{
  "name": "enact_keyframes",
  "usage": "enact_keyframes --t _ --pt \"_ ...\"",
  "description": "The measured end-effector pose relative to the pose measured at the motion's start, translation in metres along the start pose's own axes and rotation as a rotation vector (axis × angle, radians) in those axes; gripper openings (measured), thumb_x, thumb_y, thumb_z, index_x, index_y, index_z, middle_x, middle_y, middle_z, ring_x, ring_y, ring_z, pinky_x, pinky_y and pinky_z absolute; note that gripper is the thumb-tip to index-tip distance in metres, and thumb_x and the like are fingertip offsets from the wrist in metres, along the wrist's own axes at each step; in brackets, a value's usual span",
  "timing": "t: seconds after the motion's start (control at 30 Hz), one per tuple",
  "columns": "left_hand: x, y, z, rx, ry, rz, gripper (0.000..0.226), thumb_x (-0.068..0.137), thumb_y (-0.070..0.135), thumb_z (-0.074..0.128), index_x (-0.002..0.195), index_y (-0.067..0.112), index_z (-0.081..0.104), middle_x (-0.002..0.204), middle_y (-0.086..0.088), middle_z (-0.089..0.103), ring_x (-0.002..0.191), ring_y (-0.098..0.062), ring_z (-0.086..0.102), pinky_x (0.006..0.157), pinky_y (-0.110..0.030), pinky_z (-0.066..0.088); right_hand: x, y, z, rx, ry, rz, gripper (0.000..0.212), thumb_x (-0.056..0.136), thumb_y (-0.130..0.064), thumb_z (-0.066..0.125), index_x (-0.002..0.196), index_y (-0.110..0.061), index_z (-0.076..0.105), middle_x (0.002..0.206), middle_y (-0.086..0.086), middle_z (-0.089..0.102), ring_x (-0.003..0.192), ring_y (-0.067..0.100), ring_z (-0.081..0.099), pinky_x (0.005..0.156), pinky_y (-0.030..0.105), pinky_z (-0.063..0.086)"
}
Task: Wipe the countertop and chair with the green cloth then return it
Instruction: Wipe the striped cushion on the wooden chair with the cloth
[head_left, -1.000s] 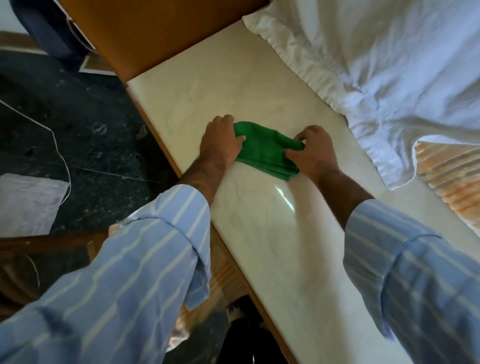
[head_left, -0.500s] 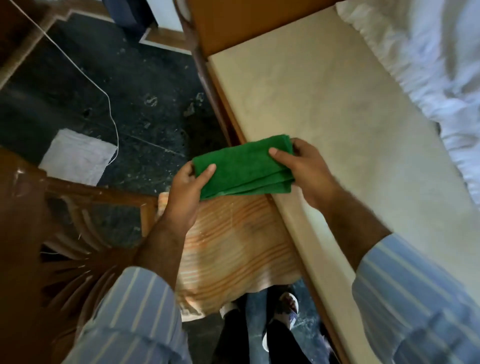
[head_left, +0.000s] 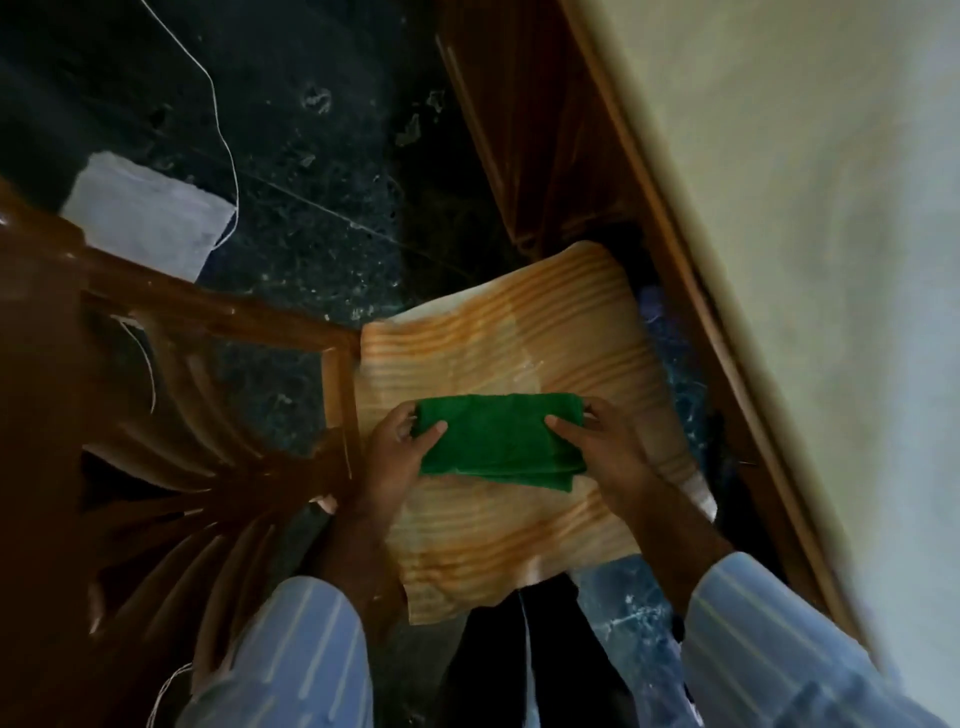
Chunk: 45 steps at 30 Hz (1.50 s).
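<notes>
The folded green cloth (head_left: 498, 439) is held flat between both hands over the chair seat. My left hand (head_left: 397, 462) grips its left end and my right hand (head_left: 605, 452) grips its right end. Beneath it lies an orange-and-cream striped cloth (head_left: 519, 525) that covers the seat of the brown wooden chair (head_left: 171, 415), whose backrest slats fan out at the left. The pale countertop (head_left: 810, 260) runs along the right side, with a wooden edge. I cannot tell whether the green cloth touches the seat cover.
The floor (head_left: 322, 171) is dark speckled stone. A white rag (head_left: 150, 218) lies on it at the upper left, with a thin white cord (head_left: 228, 150) trailing past. A brown wooden panel (head_left: 540, 156) stands below the countertop edge. My legs and feet show at the bottom.
Both hands carried the green cloth off the countertop, leftward and down, to above the chair seat. My view has swung down to the chair and floor.
</notes>
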<state>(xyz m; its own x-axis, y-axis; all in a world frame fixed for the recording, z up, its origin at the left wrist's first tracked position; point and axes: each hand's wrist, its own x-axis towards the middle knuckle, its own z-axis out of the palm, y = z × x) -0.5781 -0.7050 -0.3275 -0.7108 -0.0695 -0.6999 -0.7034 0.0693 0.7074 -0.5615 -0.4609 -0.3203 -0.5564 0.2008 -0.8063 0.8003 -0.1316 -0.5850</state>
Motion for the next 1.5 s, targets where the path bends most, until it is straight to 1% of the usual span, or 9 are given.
enact_keyframes --t 0.1,0.27,0.4,0.57,0.7,0.8,1.07,1.23,1.5 --pt "0.033 -0.018 0.006 0.126 0.041 0.028 0.024 0.090 0.015 0.071 0.112 0.012 0.063 0.102 0.001 0.068 0.087 -0.009 0.069 0.059 -0.014 0.055 0.033 0.016 0.002 -0.015 0.024 0.019 0.040 0.094 -0.001 0.074 0.132 0.006 0.062 0.131 0.031 0.069 0.118 0.046 0.069 0.099 0.053 0.058" --pt "0.100 -0.019 0.025 0.279 0.027 0.125 0.022 0.087 0.023 0.074 0.105 0.017 0.065 0.108 -0.007 0.072 0.097 -0.024 0.071 0.083 -0.040 0.060 0.093 0.007 0.003 -0.050 0.206 -0.141 0.042 0.090 -0.002 0.079 0.129 0.004 0.065 0.126 0.026 0.073 0.105 0.036 0.072 0.081 0.037 0.065" --pt "0.145 0.006 0.049 0.445 0.071 0.304 0.031 0.082 0.030 0.078 0.109 0.018 0.066 0.100 0.001 0.071 0.095 -0.019 0.070 0.073 -0.022 0.056 0.135 -0.015 -0.002 -0.161 0.319 -0.244 0.045 0.086 -0.012 0.085 0.125 0.004 0.069 0.123 0.025 0.075 0.113 0.039 0.073 0.098 0.054 0.060" --pt "0.167 0.019 0.068 0.829 0.096 0.657 0.061 0.084 0.024 0.073 0.139 0.010 0.048 0.134 -0.011 0.059 0.125 -0.027 0.055 0.104 -0.028 0.042 0.157 -0.018 -0.009 -0.341 0.439 -0.404 0.036 0.095 -0.026 0.076 0.122 -0.002 0.073 0.118 0.018 0.077 0.101 0.022 0.070 0.069 0.013 0.049" --pt "0.154 0.000 0.086 1.325 -0.132 0.959 0.080 0.089 0.041 0.064 0.155 0.011 0.028 0.162 -0.010 0.028 0.149 -0.029 0.024 0.122 -0.044 0.018 0.160 0.011 -0.029 -0.834 0.524 -0.765 0.041 0.109 -0.025 0.053 0.136 0.003 0.066 0.140 0.029 0.063 0.133 0.043 0.058 0.110 0.047 0.045" --pt "0.160 -0.009 0.098 1.522 -0.243 1.039 0.085 0.090 0.051 0.058 0.157 0.013 0.022 0.166 -0.008 0.017 0.153 -0.029 0.014 0.123 -0.047 0.012 0.170 0.032 -0.054 -1.069 0.483 -0.794 0.051 0.111 -0.027 0.045 0.155 -0.002 0.049 0.164 0.024 0.043 0.155 0.043 0.037 0.124 0.055 0.031" --pt "0.196 -0.001 0.106 1.775 -0.302 1.089 0.071 0.098 0.034 0.044 0.157 0.008 0.015 0.166 -0.014 0.013 0.152 -0.032 0.017 0.121 -0.051 0.018 0.185 0.060 -0.061 -1.191 0.596 -0.910 0.057 0.111 -0.034 0.041 0.163 -0.011 0.037 0.169 0.018 0.037 0.157 0.041 0.036 0.125 0.056 0.032" --pt "0.173 -0.010 0.139 1.736 -0.197 0.927 0.065 0.091 0.011 0.007 0.154 -0.002 0.015 0.164 -0.022 0.013 0.151 -0.038 0.015 0.121 -0.056 0.011 0.187 0.065 -0.065 -1.230 0.591 -0.895 0.056 0.112 -0.037 0.040 0.164 -0.018 0.036 0.172 0.017 0.032 0.158 0.043 0.033 0.126 0.059 0.030" --pt "0.090 -0.070 0.117 1.684 -0.229 0.723 0.072 0.085 0.009 0.003 0.154 -0.001 0.019 0.164 -0.020 0.017 0.151 -0.037 0.016 0.121 -0.057 0.014 0.188 0.066 -0.062 -1.281 0.618 -0.879 0.057 0.114 -0.046 0.024 0.167 -0.027 0.028 0.175 0.014 0.027 0.159 0.041 0.029 0.126 0.056 0.029"
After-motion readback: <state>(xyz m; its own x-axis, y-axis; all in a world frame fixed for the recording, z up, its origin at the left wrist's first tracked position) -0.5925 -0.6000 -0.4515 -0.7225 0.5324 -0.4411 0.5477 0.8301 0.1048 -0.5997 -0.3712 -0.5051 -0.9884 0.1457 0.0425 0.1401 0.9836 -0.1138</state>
